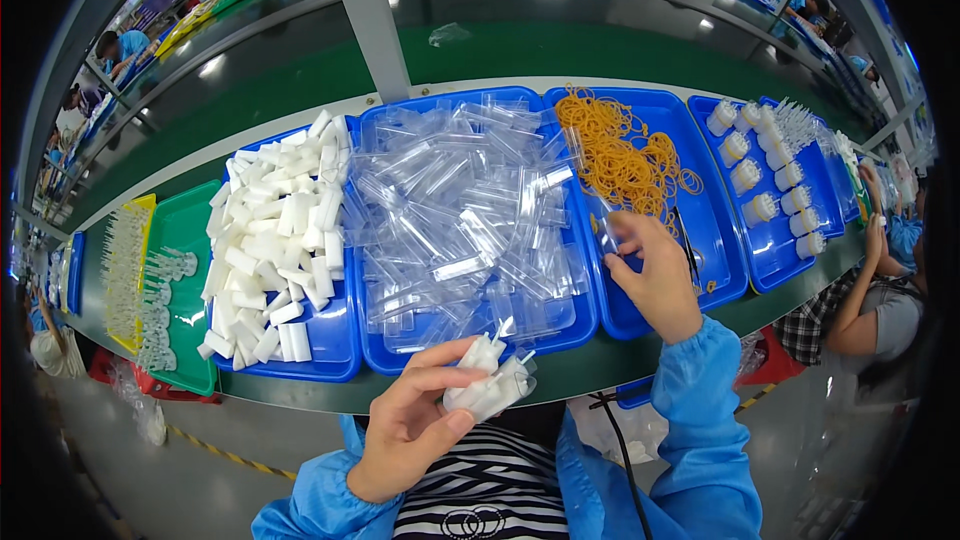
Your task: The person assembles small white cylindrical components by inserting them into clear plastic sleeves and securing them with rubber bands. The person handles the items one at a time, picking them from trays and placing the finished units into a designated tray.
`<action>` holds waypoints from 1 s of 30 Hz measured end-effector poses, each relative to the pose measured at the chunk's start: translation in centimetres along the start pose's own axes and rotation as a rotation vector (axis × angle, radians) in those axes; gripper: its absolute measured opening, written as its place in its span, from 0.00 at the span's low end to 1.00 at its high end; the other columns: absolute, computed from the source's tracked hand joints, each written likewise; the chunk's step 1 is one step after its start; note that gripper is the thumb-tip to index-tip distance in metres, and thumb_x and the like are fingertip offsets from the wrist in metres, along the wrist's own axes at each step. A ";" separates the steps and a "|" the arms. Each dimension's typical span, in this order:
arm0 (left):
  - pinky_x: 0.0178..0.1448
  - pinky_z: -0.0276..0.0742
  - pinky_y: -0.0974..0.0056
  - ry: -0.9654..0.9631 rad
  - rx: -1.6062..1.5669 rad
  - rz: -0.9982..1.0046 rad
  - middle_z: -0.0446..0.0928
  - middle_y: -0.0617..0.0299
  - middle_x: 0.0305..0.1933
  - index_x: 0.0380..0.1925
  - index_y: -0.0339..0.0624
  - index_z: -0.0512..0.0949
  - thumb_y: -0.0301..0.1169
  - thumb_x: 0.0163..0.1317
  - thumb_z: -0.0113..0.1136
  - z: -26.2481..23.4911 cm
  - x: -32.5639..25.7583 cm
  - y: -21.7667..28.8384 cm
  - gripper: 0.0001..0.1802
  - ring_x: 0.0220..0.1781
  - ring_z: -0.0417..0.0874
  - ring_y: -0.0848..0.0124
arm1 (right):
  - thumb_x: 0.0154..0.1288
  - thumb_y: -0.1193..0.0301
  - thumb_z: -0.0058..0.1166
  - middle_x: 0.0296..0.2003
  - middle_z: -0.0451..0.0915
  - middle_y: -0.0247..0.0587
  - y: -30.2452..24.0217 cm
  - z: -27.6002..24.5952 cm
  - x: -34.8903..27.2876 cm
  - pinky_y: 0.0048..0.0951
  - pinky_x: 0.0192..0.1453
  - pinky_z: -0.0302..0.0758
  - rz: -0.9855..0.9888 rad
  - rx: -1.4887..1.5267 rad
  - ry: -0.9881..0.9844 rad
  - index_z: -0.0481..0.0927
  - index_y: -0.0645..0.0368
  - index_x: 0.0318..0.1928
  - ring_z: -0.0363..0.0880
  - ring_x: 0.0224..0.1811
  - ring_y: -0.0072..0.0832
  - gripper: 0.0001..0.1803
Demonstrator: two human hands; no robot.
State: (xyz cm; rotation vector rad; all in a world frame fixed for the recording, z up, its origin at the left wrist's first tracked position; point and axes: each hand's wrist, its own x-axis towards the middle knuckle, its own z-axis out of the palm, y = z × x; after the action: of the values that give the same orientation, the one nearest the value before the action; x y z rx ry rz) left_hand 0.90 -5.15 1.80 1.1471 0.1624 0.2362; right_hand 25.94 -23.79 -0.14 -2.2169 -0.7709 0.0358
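Note:
My left hand (425, 415) grips a small bundle of white parts (492, 388) with thin tips and clear plastic around them, in front of the middle tray. Over the near left part of the rubber band tray, my right hand (652, 270) has its thumb and forefinger curled around a clear plastic sleeve (604, 232), which is hard to see against the blue. Beyond that hand lies a tangled heap of yellow-brown rubber bands (620, 155). A thin dark tool (687, 245) rests beside the right hand, partly hidden by it.
Clear plastic sleeves (460, 210) fill the middle blue tray. White foam-like blocks (280, 230) fill another to its left. A green tray (190, 310) with clear parts stands farther left. Bundled white parts (745, 177) stand in the right tray. A co-worker's arm (865, 270) shows at far right.

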 end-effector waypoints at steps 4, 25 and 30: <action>0.71 0.70 0.51 -0.034 -0.089 -0.018 0.62 0.43 0.71 0.57 0.33 0.74 0.20 0.66 0.57 0.2 0.2 0.2 0.18 0.72 0.68 0.55 | 0.52 0.78 0.64 0.39 0.82 0.38 0.3 -0.4 0.4 0.39 0.49 0.72 -0.102 -0.291 -0.027 0.80 0.56 0.50 0.80 0.42 0.38 0.22; 0.68 0.73 0.54 0.119 0.192 0.086 0.66 0.46 0.68 0.52 0.33 0.80 0.19 0.64 0.63 0.7 0.1 0.4 0.16 0.68 0.72 0.57 | 0.58 0.81 0.64 0.42 0.82 0.43 -8.1 -2.9 -2.4 0.28 0.55 0.75 0.051 0.503 0.251 0.77 0.65 0.47 0.81 0.45 0.27 0.16; 0.69 0.71 0.52 0.175 0.222 0.080 0.67 0.44 0.67 0.51 0.32 0.80 0.20 0.64 0.63 0.9 -0.1 0.5 0.15 0.67 0.73 0.56 | 0.55 0.81 0.68 0.42 0.84 0.46 -10.4 -0.7 -4.4 0.31 0.55 0.75 -0.197 0.689 0.027 0.77 0.65 0.46 0.80 0.49 0.30 0.19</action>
State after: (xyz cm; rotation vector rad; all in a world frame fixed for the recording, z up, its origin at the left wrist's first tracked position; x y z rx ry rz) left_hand 0.99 -5.76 2.61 1.3552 0.3039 0.3977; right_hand 17.15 -21.24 6.50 -1.4839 -0.8095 0.1504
